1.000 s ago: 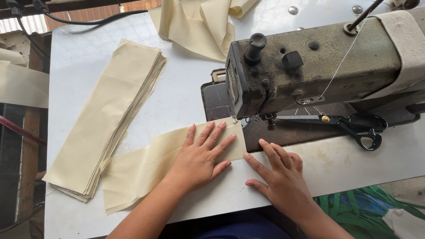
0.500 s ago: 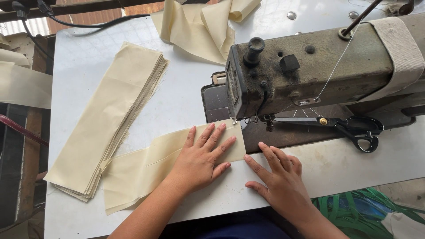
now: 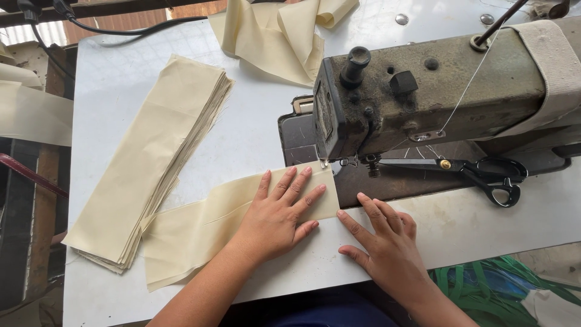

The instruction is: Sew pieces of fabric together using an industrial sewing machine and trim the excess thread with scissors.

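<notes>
Right, my left hand (image 3: 279, 213) presses the cream fabric strip (image 3: 212, 227) flat on the table (image 3: 254, 133), fingers (image 3: 302, 178) spread wide, right hand (image 3: 387, 245) open beside its edge, so I'd feed evenly toward the sewing machine (image 3: 436, 97).

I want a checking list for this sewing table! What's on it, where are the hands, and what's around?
Surface: white table, scuffed near the front edge.
Job's things: cream fabric strip lying flat, its end at the needle of the old sewing machine.
Clutter: stack of cream strips; crumpled fabric; black scissors on the machine bed.
Grippers: left hand flat on the strip; right hand flat beside it.
Cables: black cable along the back edge.
Surroundings: green straps below the table.
</notes>
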